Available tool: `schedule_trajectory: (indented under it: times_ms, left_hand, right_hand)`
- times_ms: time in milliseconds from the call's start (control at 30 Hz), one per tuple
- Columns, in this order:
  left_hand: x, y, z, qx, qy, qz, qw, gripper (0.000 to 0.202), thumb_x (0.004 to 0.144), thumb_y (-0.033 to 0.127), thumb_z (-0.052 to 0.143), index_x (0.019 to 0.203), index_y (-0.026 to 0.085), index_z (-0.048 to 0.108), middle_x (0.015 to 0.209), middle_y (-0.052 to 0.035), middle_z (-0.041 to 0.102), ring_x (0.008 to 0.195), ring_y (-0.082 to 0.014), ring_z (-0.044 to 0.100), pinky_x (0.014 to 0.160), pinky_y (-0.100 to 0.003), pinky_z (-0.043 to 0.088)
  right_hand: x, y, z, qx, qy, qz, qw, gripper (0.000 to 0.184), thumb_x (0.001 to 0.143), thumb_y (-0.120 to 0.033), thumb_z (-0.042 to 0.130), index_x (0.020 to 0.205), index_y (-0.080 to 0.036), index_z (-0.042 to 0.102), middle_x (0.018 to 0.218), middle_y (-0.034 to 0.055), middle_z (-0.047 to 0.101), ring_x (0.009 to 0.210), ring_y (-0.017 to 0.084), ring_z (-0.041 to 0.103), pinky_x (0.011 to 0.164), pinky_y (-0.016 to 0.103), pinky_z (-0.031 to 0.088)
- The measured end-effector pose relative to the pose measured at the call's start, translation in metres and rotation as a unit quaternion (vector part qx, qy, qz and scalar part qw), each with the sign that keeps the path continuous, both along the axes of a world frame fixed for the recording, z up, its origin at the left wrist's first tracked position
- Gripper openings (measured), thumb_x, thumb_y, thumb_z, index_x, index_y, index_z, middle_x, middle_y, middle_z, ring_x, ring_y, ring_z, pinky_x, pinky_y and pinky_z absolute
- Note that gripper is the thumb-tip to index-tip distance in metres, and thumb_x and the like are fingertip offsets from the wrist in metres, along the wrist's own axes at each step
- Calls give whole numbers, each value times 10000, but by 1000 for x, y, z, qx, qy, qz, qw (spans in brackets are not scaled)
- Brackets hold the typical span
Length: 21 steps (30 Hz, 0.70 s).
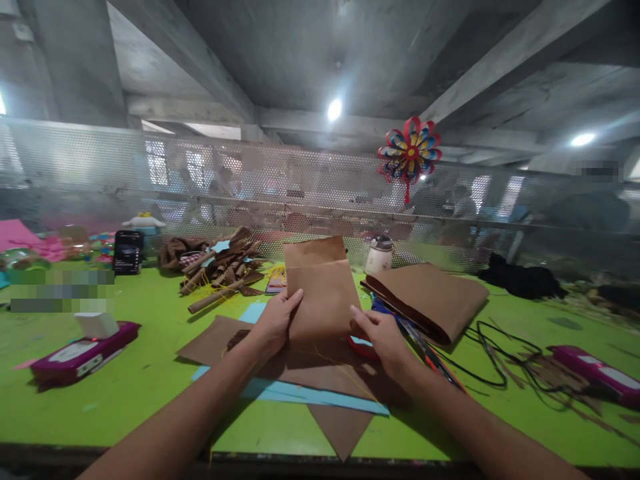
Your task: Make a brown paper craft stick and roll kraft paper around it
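A folded sheet of brown paper (323,297) is held up in front of me, its top flap standing above the fold. My left hand (277,321) grips its left edge, thumb on the near face. On the right edge, my right hand (377,333) pinches the paper near its lower corner. Beneath lie flat pieces of brown paper (320,370) and light blue paper strips (310,391). A red item with a pale blue top (363,345) is partly hidden by my right hand. Thin yellow thread crosses the brown pieces.
Right of my hands are a thick folded brown sheet (435,297), scissors (425,347) and a black cable (500,353). Rolled brown paper sticks (225,267), a phone (128,253) and a purple power strip (83,357) stand left. A white bottle (380,253) is behind, before a perforated metal screen (300,180).
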State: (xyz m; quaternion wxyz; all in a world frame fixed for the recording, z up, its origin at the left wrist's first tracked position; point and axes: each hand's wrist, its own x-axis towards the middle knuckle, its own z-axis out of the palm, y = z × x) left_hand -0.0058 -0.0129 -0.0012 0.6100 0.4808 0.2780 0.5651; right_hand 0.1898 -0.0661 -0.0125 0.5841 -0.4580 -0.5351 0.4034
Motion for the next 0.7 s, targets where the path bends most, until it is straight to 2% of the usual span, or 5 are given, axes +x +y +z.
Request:
schedule_trajectory:
  times_ms: [133, 233, 333, 533, 700]
  left_hand:
    - [-3, 1, 0, 14, 15, 2, 1000, 431, 748, 318, 661, 1137, 148, 585, 1048, -111, 686, 854, -233, 663, 750, -337, 519]
    - [-1, -4, 3, 2, 44, -4, 999, 492, 748, 345, 660, 1180, 132, 561, 1044, -124, 686, 845, -237, 664, 740, -334, 512]
    - [2, -10, 5, -3, 61, -33, 998, 549, 744, 373, 661, 1225, 141, 534, 1052, -126, 683, 849, -242, 663, 759, -350, 505]
    - [7, -18, 7, 11, 94, -98, 991, 511, 763, 377, 644, 1219, 166, 552, 1071, -125, 677, 913, -254, 648, 788, -353, 492]
    - [10, -25, 13, -3, 107, -134, 985, 491, 789, 357, 623, 1233, 167, 538, 1062, -126, 679, 921, -250, 645, 797, -348, 486]
  right_hand:
    - [9, 6, 3, 83, -34, -60, 994, 391, 732, -504, 617, 887, -145, 620, 856, 68, 658, 815, 196, 600, 736, 310, 485]
    - [14, 14, 3, 107, -46, -97, 988, 495, 721, -493, 637, 1077, -160, 550, 944, 82, 632, 848, 193, 593, 763, 325, 486]
    - [17, 18, 5, 100, -40, -97, 989, 555, 698, -497, 660, 1129, -170, 536, 896, 57, 624, 824, 183, 592, 742, 310, 486]
    - [21, 15, 11, 20, 52, 31, 998, 403, 670, -498, 685, 874, -152, 651, 764, 30, 654, 703, 166, 605, 654, 274, 485]
    - [22, 15, 10, 39, 76, 34, 996, 354, 652, -472, 708, 780, -143, 684, 734, 43, 687, 681, 190, 623, 680, 314, 496]
